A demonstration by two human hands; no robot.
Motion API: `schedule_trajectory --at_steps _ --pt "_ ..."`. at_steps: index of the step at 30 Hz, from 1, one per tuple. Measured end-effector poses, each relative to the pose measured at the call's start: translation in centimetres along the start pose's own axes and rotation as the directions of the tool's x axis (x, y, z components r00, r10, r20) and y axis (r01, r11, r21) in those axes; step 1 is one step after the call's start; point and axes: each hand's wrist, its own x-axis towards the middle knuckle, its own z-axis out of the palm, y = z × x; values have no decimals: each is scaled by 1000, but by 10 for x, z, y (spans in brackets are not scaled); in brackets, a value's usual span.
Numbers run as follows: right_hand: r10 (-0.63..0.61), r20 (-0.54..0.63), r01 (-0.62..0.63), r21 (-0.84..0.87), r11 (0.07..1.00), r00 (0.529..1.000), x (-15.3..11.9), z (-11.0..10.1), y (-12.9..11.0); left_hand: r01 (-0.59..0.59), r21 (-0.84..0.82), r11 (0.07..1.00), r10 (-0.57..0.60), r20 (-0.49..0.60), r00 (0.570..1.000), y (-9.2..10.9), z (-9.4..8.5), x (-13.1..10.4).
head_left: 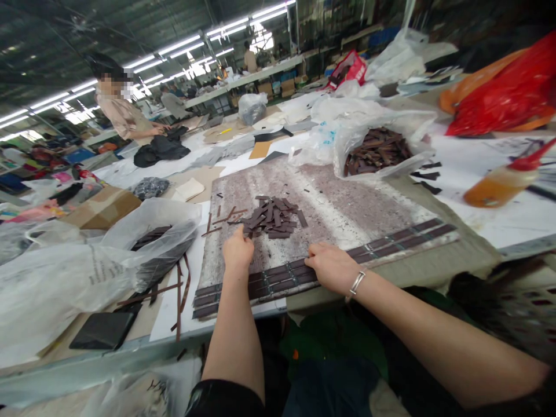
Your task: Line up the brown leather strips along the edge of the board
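My left hand (238, 250) reaches to the left edge of a loose pile of short dark brown strips (274, 215). Its fingers are bent closed and the fingertips meet the pile; what they pinch is too small to make out. The pile lies on a worn, speckled board (321, 205). Along the board's near edge run rows of brown strips (278, 279) laid end to end. My right hand (332, 265), with a bracelet (357, 282) at the wrist, rests at these rows. Its fingers are curled together, and whatever lies under them is hidden.
A clear bag of brown strips (380, 152) lies open at the board's far right. A glue bottle (504, 182) and a red bag (508, 87) are further right. Left are a plastic bag (108, 260) and a dark flat case (102, 330). Another person (125, 110) works beyond.
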Motion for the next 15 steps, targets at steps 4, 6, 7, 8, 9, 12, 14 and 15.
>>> schedule_trajectory --at_steps 4,6,7,8,9,12,14,15 --pt "43 -71 -25 231 973 997 0 5 16 158 -483 861 -133 86 987 -8 -15 -20" --pt "148 -189 -58 412 910 971 -1 4 23 164 -669 725 -29 208 978 -2 -19 -34" --pt "224 -217 -76 535 842 950 0 4 25 142 -721 678 43 232 972 4 -19 -40" --pt "302 -198 -95 672 735 933 1 3 26 96 -749 655 116 226 967 11 -19 -46" --pt "361 -134 -115 799 590 923 2 1 27 26 -754 656 187 195 963 19 -18 -51" --pt "365 149 -213 967 142 919 7 -3 26 -279 -655 703 392 29 919 41 -13 -59" --pt "331 248 -265 964 6 911 9 -5 28 -465 -559 687 518 -74 852 51 -9 -61" --pt "312 267 -276 961 -17 912 8 -6 31 -529 -530 663 567 -106 817 55 -7 -61"
